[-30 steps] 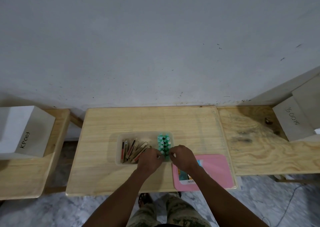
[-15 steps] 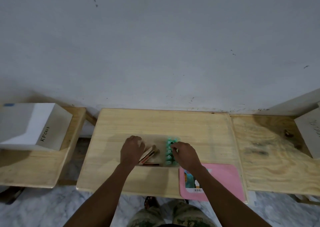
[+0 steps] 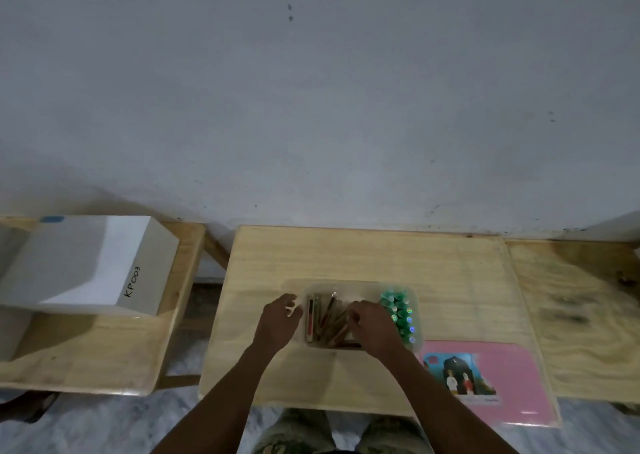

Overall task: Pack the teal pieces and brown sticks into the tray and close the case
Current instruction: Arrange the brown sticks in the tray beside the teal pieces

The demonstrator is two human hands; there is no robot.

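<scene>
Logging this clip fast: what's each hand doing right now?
Left hand: at the tray's left edge, fingers curled; grip cannot be told.
Right hand: over the brown sticks, fingers bent down; holding anything cannot be told.

A bare workroom: plywood tables (image 3: 363,256), labelled white box (image 3: 86,266), grey wall (image 3: 311,89).

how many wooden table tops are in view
3. The middle light wooden table top holds the clear plastic tray; the left one carries the white box marked KP003; the right one is cut off at the frame edge.
</scene>
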